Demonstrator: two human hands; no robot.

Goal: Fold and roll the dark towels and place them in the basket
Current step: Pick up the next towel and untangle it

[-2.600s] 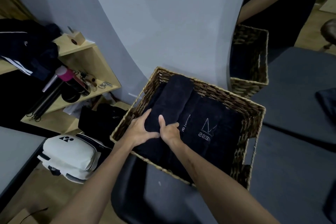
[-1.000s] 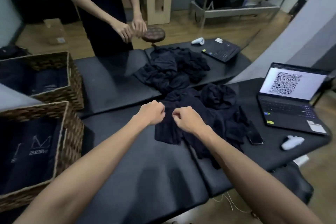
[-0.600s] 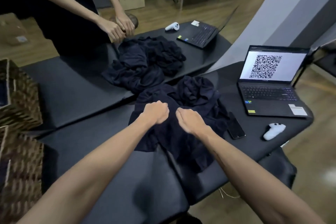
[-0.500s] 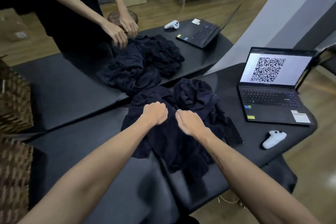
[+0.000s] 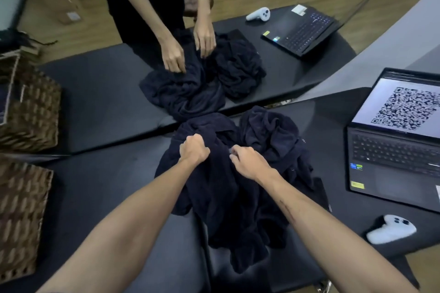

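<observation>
A crumpled heap of dark towels lies on the black padded table in front of me, one part hanging over the near edge. My left hand is clenched into the heap's top, gripping towel cloth. My right hand pinches the same heap just to the right. A wicker basket stands at the left edge of the table, and its inside is out of view.
Across the gap, another person's hands work a second dark towel pile on a second table. A second wicker basket stands far left. An open laptop and a white controller sit right. Another laptop and controller lie farther back.
I turned from the basket, where both hands pressed a rolled towel, to the table. Both hands have since closed on the towel heap. The other person's hands moved down onto the far pile.
</observation>
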